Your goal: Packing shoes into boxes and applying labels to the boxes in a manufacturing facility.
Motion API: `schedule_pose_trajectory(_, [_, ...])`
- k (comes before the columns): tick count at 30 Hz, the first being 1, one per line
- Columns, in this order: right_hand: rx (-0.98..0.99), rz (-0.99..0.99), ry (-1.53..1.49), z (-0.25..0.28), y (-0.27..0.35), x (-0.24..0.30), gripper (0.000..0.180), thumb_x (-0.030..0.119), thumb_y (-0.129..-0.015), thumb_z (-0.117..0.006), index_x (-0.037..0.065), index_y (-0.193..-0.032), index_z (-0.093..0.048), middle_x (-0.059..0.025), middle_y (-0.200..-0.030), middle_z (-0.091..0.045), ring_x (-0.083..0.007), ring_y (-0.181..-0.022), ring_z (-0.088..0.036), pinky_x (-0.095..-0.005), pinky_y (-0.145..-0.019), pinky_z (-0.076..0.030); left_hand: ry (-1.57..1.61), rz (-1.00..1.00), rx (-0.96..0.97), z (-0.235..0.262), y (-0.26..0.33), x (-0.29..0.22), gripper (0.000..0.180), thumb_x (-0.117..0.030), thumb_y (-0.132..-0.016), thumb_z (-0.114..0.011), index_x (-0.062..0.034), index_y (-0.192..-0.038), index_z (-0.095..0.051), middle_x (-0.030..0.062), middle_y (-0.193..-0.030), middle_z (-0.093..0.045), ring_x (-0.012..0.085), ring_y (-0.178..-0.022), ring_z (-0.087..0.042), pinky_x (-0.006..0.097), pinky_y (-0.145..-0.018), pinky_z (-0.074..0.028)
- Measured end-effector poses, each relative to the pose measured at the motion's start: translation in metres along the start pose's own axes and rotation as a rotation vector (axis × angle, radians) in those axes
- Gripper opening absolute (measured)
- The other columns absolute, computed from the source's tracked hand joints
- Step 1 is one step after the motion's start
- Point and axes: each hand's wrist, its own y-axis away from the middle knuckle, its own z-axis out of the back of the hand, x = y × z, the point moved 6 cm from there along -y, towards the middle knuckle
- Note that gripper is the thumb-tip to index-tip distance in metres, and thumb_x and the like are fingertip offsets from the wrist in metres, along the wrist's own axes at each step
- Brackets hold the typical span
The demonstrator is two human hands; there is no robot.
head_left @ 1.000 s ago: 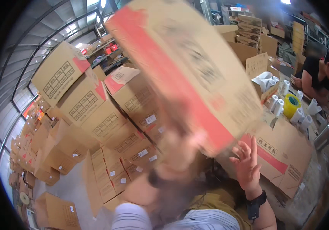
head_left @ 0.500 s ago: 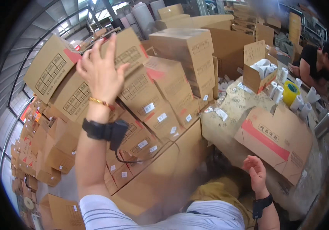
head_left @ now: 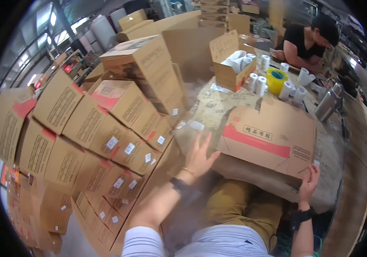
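1 flat brown box with a red stripe lies on the table, close to the near edge. The left hand is held wide, with all its fingers spread and nothing in it. Its thumb is just beside the box's left side, but I can't tell if they touch. The right hand has bent fingers at the box's near right corner. I can't tell from here if it is pinching the cardboard.

Past the flat box, toward the table's far edge, sit an open box with white things inside, a fat yellow roll with a green middle, and some small white rolls. A shiny silver thing is nearer the right edge. 1 person in black leans over the far end, head down. Beyond the table's left edge, brown boxes are piled high.
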Motion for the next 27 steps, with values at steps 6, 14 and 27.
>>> schedule_pose_trajectory(6, [-0.008, -0.454, 0.001, -0.005, 0.015, -0.091, 0.044, 0.022, -0.097, -0.045, 0.0, -0.135, -0.042, -0.0144, -0.14, -0.041, -0.0245, -0.13, -0.037, -0.0337, -0.106, -0.027, 0.455, 0.036, -0.203, -0.092, -0.04, 0.04, 0.064, -0.034, -0.089, -0.055, 0.0026, -0.137, -0.035, 0.026, -0.138, -0.037, 0.039, -0.128, -0.036, 0.041, -0.105, -0.031])
schedule_pose_trajectory(14, [-0.194, -0.545, -0.204, -0.008, 0.023, -0.076, 0.046, 0.023, -0.097, -0.045, -0.001, -0.137, -0.039, -0.0138, -0.14, -0.042, -0.0204, -0.127, -0.04, -0.031, -0.106, -0.029, 0.652, 0.319, -0.207, -0.113, -0.082, 0.024, 0.039, -0.03, -0.095, -0.044, -0.0004, -0.113, -0.062, 0.0162, -0.112, -0.063, 0.028, -0.104, -0.06, 0.035, -0.09, -0.044])
schedule_pose_trajectory(27, [0.042, -0.194, -0.26, -0.061, -0.085, 0.042, 0.023, 0.009, -0.093, -0.048, 0.0, -0.113, -0.056, -0.0073, -0.116, -0.049, -0.0176, -0.108, -0.047, -0.0275, -0.093, -0.036, 0.409, 0.006, -0.339, -0.107, -0.074, 0.014, 0.034, -0.019, -0.093, -0.041, -0.0015, -0.11, -0.065, 0.0155, -0.119, -0.06, 0.0314, -0.107, -0.056, 0.038, -0.093, -0.042])
